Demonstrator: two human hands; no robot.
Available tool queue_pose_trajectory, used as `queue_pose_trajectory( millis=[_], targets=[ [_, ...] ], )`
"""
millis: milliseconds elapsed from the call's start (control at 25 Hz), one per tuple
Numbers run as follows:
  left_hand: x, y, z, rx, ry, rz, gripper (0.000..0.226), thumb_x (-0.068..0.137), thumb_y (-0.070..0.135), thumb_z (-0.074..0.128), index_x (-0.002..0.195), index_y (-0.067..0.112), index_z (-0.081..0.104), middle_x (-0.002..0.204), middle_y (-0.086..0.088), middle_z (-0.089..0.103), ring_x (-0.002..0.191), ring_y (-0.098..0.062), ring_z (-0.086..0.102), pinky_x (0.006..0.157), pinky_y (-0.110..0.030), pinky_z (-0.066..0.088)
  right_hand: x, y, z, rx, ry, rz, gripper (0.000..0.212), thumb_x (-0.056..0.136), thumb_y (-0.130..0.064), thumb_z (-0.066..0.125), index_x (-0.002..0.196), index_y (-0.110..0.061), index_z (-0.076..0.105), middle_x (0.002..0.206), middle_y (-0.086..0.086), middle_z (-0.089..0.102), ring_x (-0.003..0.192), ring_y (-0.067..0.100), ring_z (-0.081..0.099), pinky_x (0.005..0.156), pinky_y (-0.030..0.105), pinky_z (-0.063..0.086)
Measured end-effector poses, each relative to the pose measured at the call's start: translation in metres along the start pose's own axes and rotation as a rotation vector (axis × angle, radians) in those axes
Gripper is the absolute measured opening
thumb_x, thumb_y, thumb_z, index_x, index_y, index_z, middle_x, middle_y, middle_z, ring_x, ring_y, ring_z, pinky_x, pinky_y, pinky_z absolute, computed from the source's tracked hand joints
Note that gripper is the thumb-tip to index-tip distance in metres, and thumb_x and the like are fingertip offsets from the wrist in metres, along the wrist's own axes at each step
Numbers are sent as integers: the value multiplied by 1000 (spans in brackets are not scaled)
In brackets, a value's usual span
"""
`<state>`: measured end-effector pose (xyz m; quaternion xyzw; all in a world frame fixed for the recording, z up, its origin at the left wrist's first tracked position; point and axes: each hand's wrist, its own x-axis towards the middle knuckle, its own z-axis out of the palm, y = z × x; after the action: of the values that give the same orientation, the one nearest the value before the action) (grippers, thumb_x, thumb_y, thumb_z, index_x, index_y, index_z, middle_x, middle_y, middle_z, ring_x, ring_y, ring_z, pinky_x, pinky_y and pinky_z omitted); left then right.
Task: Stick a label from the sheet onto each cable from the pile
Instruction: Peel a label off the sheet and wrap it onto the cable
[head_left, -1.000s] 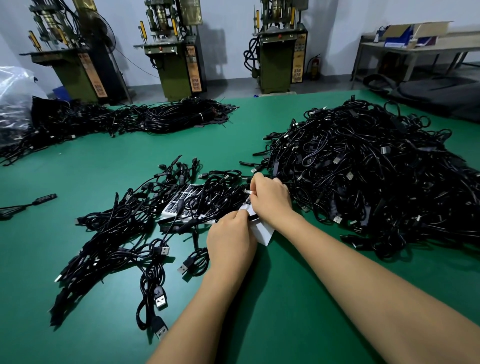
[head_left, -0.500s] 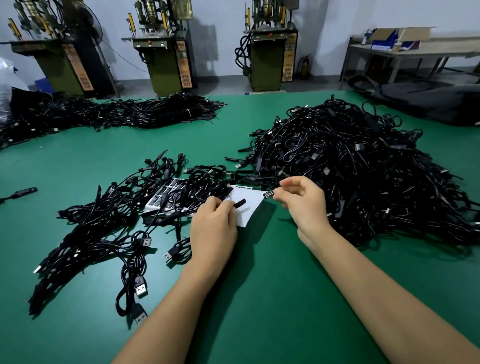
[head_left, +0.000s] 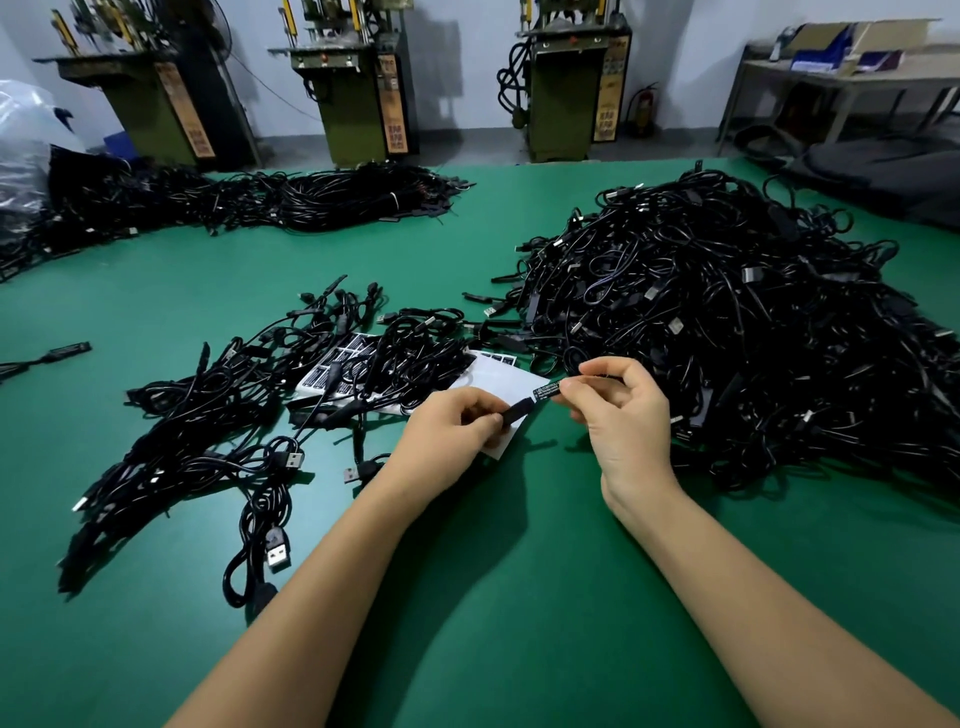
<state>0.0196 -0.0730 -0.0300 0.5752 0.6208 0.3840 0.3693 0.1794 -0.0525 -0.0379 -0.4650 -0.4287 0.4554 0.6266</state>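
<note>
The left hand (head_left: 452, 431) grips the black end piece of a cable (head_left: 517, 410) between curled fingers and thumb, the piece pointing toward two o'clock. The right hand (head_left: 618, 410) pinches a small black label (head_left: 546, 391) with white print between thumb and forefinger, its free end just beside the tip of the cable piece; whether they touch cannot be told. Both hands hover above the white label sheet (head_left: 501, 382), which lies on the green counter (head_left: 519, 597) at the centre, partly under a spread of cables (head_left: 208, 441) reaching out to nine o'clock. A second sheet of labels (head_left: 337, 369) shows among those cables. The big pile of cables (head_left: 727, 322) rises at two o'clock, close behind the right hand. At eleven o'clock more cables (head_left: 311, 197) lie along the counter's far edge, with green machines (head_left: 358, 88) standing beyond at twelve.
</note>
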Motion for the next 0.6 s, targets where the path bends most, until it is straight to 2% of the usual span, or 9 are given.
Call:
queue_pose_trajectory(
  millis=[80, 160, 320, 480, 600],
  targets=[
    [1, -1, -1, -14, -44, 9, 20, 94, 5, 56, 84, 20, 63, 65, 9, 69, 57, -4, 63, 57, -18, 47, -3, 3, 7, 13, 2, -24, 21, 80, -1, 71, 79, -20, 62, 69, -6, 67, 71, 6, 64, 62, 13, 47],
    [2, -3, -2, -29, -63, 23, 16, 94, 3, 55, 85, 15, 59, 66, 5, 69, 56, -7, 61, 53, -19, 46, -5, 6, 13, -2, -29, -50, 22, 79, -1, 71, 78, -21, 62, 69, -8, 66, 69, 3, 63, 63, 12, 46],
    [3, -2, -4, -112, -120, 9, 16, 91, -4, 58, 84, 11, 59, 73, -7, 69, 62, -12, 63, 57, -19, 51, -7, 11, 16, -51, -90, -63, 22, 78, -1, 72, 81, -20, 61, 72, -3, 68, 70, 8, 64, 64, 14, 48],
    [0, -3, -4, -191, -112, -12, 21, 85, -9, 63, 83, 11, 61, 77, -11, 69, 66, -17, 65, 65, -24, 56, -8, 15, 17, -127, -61, -70, 20, 77, -3, 73, 83, -18, 62, 78, -3, 67, 70, 3, 62, 64, 11, 45],
    [-1, -2, -3, -246, -90, -31, 21, 83, -12, 64, 83, 9, 60, 74, -10, 69, 63, -15, 67, 63, -22, 57, -8, 15, 19, -132, -52, -57, 18, 77, -3, 72, 84, -16, 62, 80, -2, 67, 70, 3, 62, 64, 12, 46]
  ],
)
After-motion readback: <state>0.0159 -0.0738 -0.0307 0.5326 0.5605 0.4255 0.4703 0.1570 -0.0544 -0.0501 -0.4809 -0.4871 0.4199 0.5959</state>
